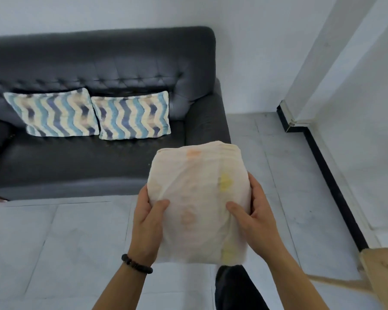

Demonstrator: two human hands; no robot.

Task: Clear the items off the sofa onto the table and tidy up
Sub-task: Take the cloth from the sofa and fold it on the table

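Observation:
I hold a folded white cloth point(199, 198) with faint orange and yellow prints in front of me, above the floor just off the sofa's right front corner. My left hand point(147, 217) grips its left side, thumb on top. My right hand point(253, 211) grips its right side, thumb pressed on the cloth too. The dark grey sofa point(65, 166) fills the left. Two wavy blue-and-cream striped cushions point(54, 113) point(132, 115) lean side by side against its backrest.
Pale tiled floor point(54, 242) lies in front of the sofa. A wooden table corner point(383, 271) shows at the lower right. A white wall and pillar with black skirting point(327, 171) run along the right. My dark trouser leg point(235, 287) is below the cloth.

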